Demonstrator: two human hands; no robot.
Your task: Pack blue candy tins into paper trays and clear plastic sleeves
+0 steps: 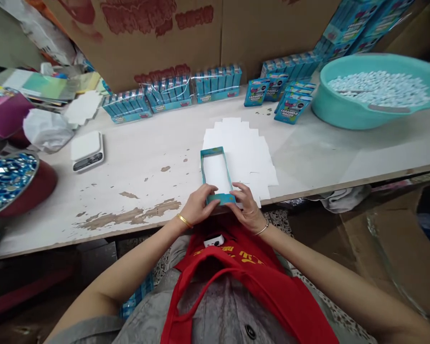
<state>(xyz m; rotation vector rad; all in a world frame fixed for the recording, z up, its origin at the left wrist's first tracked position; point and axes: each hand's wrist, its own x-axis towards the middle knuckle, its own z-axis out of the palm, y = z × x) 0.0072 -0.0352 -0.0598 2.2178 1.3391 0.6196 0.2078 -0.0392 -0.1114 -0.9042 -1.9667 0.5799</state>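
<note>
Between my hands, near the table's front edge, is an open-topped cardboard display tray with thin blue-green walls and a white inside. My left hand pinches its near left corner, thumb on the outside of the front wall. At the near right corner my right hand grips the same tray with thumb and fingers. Under and beside the tray lie flat white cardboard blanks, overlapping in a stack.
Wrapped blue packs line the back, against a large carton. Loose blue candy boxes stand near a turquoise tub of white pieces. At left are a white scale and a red bowl of blue-wrapped candies.
</note>
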